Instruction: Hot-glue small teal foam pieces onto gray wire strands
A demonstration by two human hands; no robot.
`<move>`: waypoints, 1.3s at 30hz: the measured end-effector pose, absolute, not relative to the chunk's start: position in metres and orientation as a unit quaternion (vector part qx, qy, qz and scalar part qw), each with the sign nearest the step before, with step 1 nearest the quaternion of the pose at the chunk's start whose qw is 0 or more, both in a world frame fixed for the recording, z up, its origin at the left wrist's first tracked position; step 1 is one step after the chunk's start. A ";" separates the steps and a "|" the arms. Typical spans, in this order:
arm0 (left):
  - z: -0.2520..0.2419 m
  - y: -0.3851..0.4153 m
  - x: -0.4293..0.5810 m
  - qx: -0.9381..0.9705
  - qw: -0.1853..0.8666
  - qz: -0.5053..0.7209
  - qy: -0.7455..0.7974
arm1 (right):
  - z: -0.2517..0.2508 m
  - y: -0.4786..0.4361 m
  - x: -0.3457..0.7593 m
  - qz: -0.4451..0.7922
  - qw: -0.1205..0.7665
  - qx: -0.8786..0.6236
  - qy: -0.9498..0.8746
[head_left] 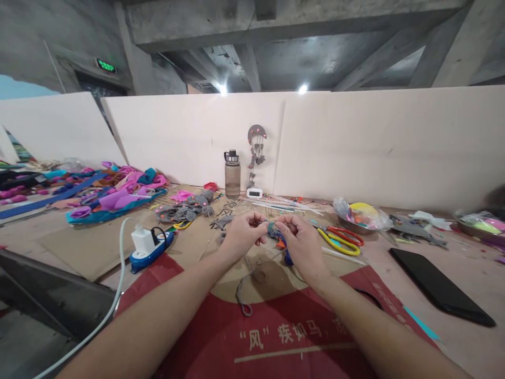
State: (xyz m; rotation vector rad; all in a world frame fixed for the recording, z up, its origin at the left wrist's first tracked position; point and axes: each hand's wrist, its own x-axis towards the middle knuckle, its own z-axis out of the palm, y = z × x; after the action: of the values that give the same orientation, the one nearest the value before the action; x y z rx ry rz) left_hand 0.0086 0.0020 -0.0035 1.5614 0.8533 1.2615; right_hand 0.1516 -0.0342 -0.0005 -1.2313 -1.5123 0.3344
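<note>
My left hand (245, 232) and my right hand (299, 241) are raised close together over the cardboard, thumbs and fingertips pinched. A thin grey cord (243, 299) appears to be held between them; its looped end lies on the cardboard below. What exactly sits at the fingertips is small and partly hidden by the fingers. Beneath and behind my right hand show bits of blue and orange material. Just right of that hand lie scissors with yellow handles (342, 245) and a pair with red handles (351, 235).
A water bottle (232, 176), a small white digital clock (254, 193) and a hanging grey moon ornament (257, 132) stand at the back board. Grey felt pieces (189, 208), a power strip (152, 250) and colourful fabric (126, 190) are left. A phone (440, 287) and a bowl (365, 225) are right.
</note>
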 end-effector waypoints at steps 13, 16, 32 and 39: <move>-0.001 0.000 0.007 0.659 0.455 0.492 0.341 | -0.004 -0.032 0.155 0.102 0.523 -0.528 -0.662; 0.001 -0.001 0.007 0.660 0.455 0.490 0.343 | -0.003 -0.033 0.155 0.091 0.509 -0.537 -0.667; 0.002 0.002 0.001 0.694 0.447 0.449 0.342 | -0.005 -0.025 0.156 0.251 0.491 -0.495 -0.671; 0.004 0.006 -0.002 0.703 0.473 0.427 0.316 | -0.003 -0.022 0.158 0.277 0.488 -0.492 -0.665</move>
State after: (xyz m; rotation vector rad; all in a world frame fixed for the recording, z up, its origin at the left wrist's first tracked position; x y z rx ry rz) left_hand -0.0016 0.0056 0.0038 1.7203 0.7742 1.0461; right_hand 0.1578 -0.0216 -0.0027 -1.1962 -1.6175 0.6736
